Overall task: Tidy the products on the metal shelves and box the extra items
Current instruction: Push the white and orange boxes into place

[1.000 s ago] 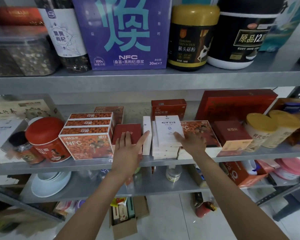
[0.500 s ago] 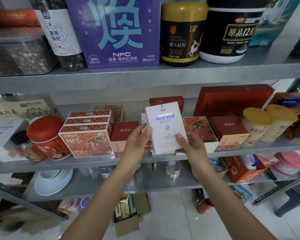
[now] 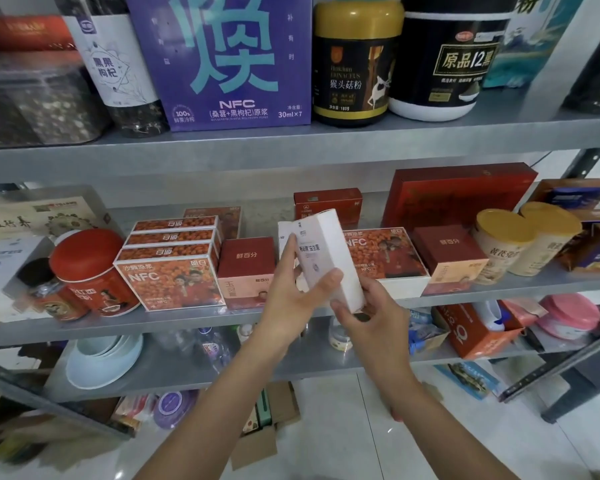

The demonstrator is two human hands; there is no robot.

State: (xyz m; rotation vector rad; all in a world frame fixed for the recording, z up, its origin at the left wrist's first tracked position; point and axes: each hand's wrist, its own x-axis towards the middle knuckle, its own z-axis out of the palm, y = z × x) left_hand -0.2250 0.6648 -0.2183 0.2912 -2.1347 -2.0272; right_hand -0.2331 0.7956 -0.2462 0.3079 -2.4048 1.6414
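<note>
— Where is the white carton (image 3: 329,251)?
— Tilted, in the air before the middle metal shelf (image 3: 118,323), in front of an orange NFC box (image 3: 385,254). Left hand (image 3: 291,303) grasps its face; right hand (image 3: 371,330) pinches its lower end.

Left hand (image 3: 291,303) and right hand (image 3: 374,327) hold a tilted white box (image 3: 329,247) before the metal shelf (image 3: 516,289).

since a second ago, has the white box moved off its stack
Yes. The white box lay flat on a stack on the middle shelf; now the left hand and right hand hold it lifted, tilted, forward of the shelf edge.
</note>
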